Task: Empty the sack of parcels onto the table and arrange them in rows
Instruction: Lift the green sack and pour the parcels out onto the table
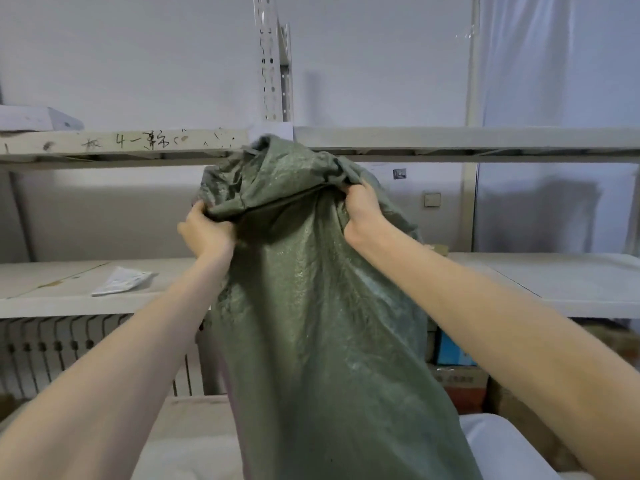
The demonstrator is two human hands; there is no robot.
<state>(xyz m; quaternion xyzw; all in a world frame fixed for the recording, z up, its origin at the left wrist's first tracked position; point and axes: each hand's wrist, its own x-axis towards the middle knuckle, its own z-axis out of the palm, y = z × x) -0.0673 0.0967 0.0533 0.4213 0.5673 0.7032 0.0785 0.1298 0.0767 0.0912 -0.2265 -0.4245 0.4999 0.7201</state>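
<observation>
Head: sack [311, 306] hangs from both hands [207, 230] [363, 213]

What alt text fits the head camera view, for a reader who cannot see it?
The left hand and right hand grip the bunched top of a green woven sack, held up before pale shelves. A white packet lies on the lower one at left.
</observation>
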